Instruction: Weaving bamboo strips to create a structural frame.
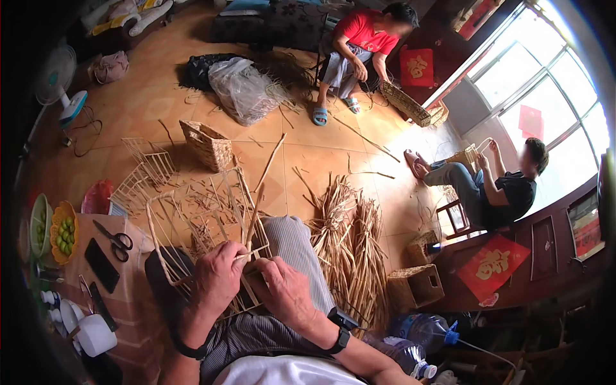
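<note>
On my lap rests a basket frame (151, 228) of thin light-coloured rods, open and mostly unwoven. My left hand (219, 273) is closed at the frame's near side, pinching a dried plant stalk (258, 208) between thumb and fingers. The stalk's long end rises up and away past the frame. Close by on the right, my right hand (290, 295) has its fingers curled at the same edge of the frame, on the stalk's short end or a rod; its fingertips are partly hidden, so I cannot tell which.
Bundles of dried stalks (350, 237) lie right of my knee. A table (138, 289) at left holds scissors (115, 240), a phone (101, 264) and green fruit. Ahead stand a woven basket (208, 144) and bare frames (151, 160). Two people handle baskets farther off; water bottles (423, 330) stand lower right.
</note>
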`<state>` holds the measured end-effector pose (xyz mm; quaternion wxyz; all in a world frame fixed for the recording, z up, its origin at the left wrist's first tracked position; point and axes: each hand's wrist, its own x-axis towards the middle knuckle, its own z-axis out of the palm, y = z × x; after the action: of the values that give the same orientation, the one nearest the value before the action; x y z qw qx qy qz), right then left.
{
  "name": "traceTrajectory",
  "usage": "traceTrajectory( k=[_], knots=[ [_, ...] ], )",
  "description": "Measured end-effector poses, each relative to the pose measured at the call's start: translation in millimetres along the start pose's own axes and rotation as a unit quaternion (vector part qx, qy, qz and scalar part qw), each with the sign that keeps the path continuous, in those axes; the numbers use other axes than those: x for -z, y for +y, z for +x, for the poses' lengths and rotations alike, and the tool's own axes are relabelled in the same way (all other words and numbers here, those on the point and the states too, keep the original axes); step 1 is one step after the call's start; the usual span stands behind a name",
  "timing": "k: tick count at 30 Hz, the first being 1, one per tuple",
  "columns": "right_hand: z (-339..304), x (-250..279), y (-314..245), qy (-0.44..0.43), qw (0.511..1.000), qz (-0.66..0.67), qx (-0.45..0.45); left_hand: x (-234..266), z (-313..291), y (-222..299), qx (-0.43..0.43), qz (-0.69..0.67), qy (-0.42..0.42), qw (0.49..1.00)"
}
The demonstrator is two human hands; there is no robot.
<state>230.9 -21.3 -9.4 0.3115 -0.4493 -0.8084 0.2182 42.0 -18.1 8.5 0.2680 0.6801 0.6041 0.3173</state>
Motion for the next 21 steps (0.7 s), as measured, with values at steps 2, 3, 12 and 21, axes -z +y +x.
traceTrajectory(
  k=[2, 3, 12, 21],
  knots=[
    [2, -4, -2, -0.013, 0.999, -0.014, -0.037, 3, 4, 0, 0.055, -0.031, -0.038, 0.997],
    [4, -6, -3, -0.020, 0.998, -0.021, -0.054, 4, 6, 1, 0.082, -0.059, -0.047, 0.994],
    [-20, -21, 11, -0.003, 0.991, 0.129, -0.029, -6, 0, -9, 0.095, -0.199, 0.039, 0.975],
    [30, 77, 11, -0.006, 0.982, 0.186, -0.030, -3, -11, 3, -0.033, -0.047, 0.088, 0.994]
  ],
)
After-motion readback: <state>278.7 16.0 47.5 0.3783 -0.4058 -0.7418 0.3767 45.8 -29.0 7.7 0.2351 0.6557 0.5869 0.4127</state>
